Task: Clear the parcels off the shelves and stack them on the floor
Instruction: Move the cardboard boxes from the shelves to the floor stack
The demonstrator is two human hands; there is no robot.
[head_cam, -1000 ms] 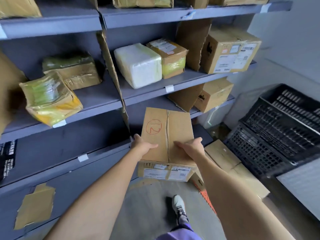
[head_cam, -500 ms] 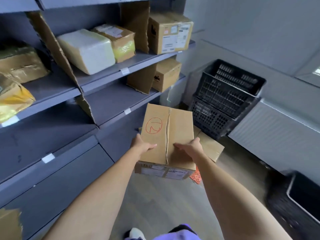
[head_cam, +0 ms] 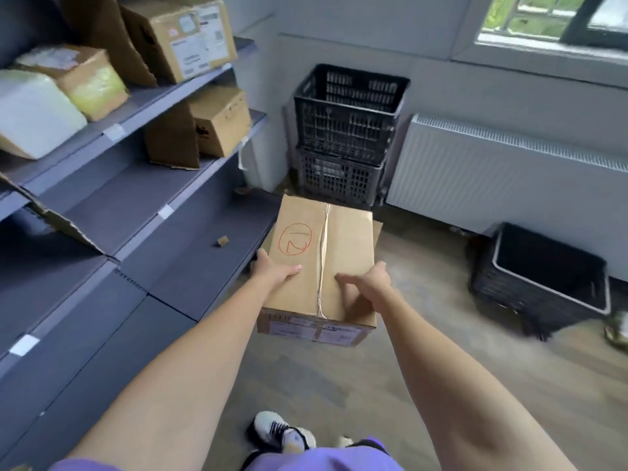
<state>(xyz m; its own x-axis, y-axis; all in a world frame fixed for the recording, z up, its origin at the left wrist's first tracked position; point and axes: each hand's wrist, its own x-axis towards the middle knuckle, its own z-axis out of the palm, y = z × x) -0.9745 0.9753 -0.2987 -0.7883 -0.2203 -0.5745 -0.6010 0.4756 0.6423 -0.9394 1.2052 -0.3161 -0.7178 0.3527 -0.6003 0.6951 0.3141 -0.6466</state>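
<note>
I carry a brown cardboard parcel [head_cam: 343,246] with a red circled "12" on top and shipping labels on its near side. My left hand [head_cam: 273,271] grips its left edge, thumb laid across the top. My right hand [head_cam: 368,283] holds its right edge, fingers over the top. The parcel hangs above the floor, just right of the grey shelves [head_cam: 142,212]. Still on the shelves are a white wrapped parcel [head_cam: 32,113], a taped box with yellow wrap [head_cam: 80,79], a labelled box [head_cam: 190,32] and a small brown box [head_cam: 222,120].
Two black crates [head_cam: 346,130] are stacked in the corner. A white radiator [head_cam: 503,178] runs along the right wall under a window. A black bin [head_cam: 543,283] lies on the wood floor at right. Another cardboard edge [head_cam: 377,229] shows beyond the parcel. My shoe [head_cam: 278,433] is below.
I have turned right, away from the shelves, so the crates, radiator and bin have come into view. The parcel stays in both hands, carried further from the shelf.
</note>
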